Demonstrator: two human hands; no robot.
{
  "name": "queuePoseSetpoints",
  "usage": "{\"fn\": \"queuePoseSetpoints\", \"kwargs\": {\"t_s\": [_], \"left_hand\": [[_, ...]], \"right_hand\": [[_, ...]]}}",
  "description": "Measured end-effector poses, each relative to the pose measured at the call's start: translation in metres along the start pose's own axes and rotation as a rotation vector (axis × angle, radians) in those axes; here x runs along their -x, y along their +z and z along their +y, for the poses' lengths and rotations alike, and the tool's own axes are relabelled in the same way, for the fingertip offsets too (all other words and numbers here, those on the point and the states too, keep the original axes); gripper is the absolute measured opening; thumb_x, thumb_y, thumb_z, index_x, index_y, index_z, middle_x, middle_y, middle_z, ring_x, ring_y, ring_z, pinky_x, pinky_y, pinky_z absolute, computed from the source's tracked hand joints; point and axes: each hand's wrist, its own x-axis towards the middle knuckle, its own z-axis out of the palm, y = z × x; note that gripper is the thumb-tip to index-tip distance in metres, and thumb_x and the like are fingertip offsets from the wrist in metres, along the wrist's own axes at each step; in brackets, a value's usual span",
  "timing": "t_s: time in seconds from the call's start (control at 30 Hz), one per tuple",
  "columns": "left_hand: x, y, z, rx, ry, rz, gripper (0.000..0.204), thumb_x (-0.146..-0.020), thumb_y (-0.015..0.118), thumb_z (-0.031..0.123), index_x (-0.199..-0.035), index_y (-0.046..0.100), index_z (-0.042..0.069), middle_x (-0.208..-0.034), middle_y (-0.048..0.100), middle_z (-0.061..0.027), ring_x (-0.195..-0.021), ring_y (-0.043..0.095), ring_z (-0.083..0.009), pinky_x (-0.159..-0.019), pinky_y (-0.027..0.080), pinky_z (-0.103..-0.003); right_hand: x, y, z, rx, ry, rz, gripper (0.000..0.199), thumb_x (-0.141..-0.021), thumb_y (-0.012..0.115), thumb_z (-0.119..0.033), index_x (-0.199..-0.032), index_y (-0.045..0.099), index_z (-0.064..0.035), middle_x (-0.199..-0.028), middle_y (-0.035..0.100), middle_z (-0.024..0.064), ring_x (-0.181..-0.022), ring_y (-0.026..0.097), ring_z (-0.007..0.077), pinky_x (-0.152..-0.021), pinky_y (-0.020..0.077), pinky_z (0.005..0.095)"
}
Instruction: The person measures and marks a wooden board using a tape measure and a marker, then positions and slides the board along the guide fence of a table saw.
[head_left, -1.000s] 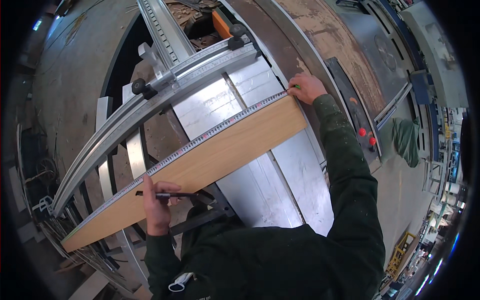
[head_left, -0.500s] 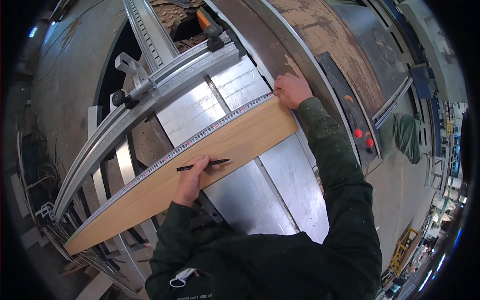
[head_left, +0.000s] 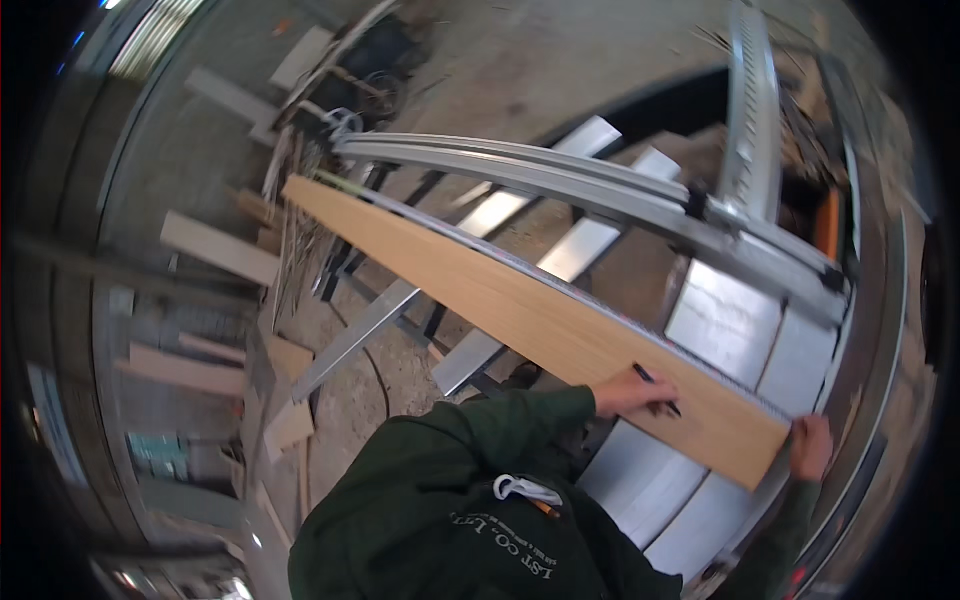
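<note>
A long light-brown wooden board (head_left: 480, 290) lies slantwise across the metal table, from the upper left to the lower right. Along its far edge stretches a tape measure (head_left: 560, 284). My left hand (head_left: 622, 394) rests on the board towards its right end, fingers closed around a slim black pen (head_left: 643, 373). At the board's right end, my right hand (head_left: 811, 447) pinches the end of the tape at the corner; its fingertips are small and slightly blurred.
The board lies over a silver sliding table (head_left: 650, 475) and metal support bars (head_left: 365, 335). An aluminium fence rail (head_left: 540, 185) runs beyond it. A ridged metal arm (head_left: 752, 120) stands at the upper right. Wood planks (head_left: 220, 248) lie on the floor at left.
My view has swung to the left, so the board's far left end and the floor show more. Both hands keep their holds on the pen and the tape end.
</note>
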Motion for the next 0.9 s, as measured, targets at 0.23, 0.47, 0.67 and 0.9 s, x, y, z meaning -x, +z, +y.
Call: {"fn": "queuePoseSetpoints", "kwargs": {"t_s": [0.23,0.47,0.67,0.9], "left_hand": [[0.029,-0.038,0.001,0.136,0.089,0.146,0.034,-0.104,0.058,0.033,-0.095,0.072,0.003,-0.084,0.070,-0.0044,-0.079,0.066,-0.0124,-0.074,0.052,-0.028],[0.094,-0.149,0.018,0.611,-0.054,0.561,0.046,-0.103,0.049,0.045,-0.098,0.062,0.002,-0.087,0.069,-0.0125,-0.057,0.060,-0.0222,-0.062,0.056,-0.040],[0.136,-0.249,0.012,0.630,0.174,1.089,0.059,-0.102,0.043,0.058,-0.109,0.058,0.001,-0.093,0.066,-0.0181,-0.037,0.041,-0.0191,-0.038,0.048,-0.039],[0.209,-0.368,0.041,0.715,0.678,1.243,0.041,-0.102,0.051,0.031,-0.093,0.067,-0.006,-0.068,0.067,-0.0133,-0.037,0.042,-0.0141,-0.043,0.046,-0.030]], "right_hand": [[-0.044,-0.011,-0.044,-0.166,-0.094,-0.124,0.011,-0.080,0.073,-0.009,-0.083,0.067,-0.0006,-0.086,0.064,0.0176,-0.084,0.065,0.0361,-0.078,0.0512,0.0446],[-0.016,-0.033,-0.041,-0.227,0.071,-0.336,0.024,-0.072,0.078,-0.020,-0.075,0.072,0.0032,-0.065,0.066,0.0137,-0.065,0.064,0.0214,-0.065,0.0505,0.0383],[-0.010,-0.107,-0.113,-0.191,0.032,-0.570,0.037,-0.089,0.068,-0.034,-0.081,0.069,0.0018,-0.060,0.059,0.0105,-0.058,0.053,0.0220,-0.059,0.0452,0.0431],[0.004,-0.129,-0.150,-0.260,0.116,-0.581,0.027,-0.088,0.073,-0.025,-0.081,0.071,0.0010,-0.059,0.056,0.0028,-0.056,0.049,0.0119,-0.051,0.0411,0.0342]]}}
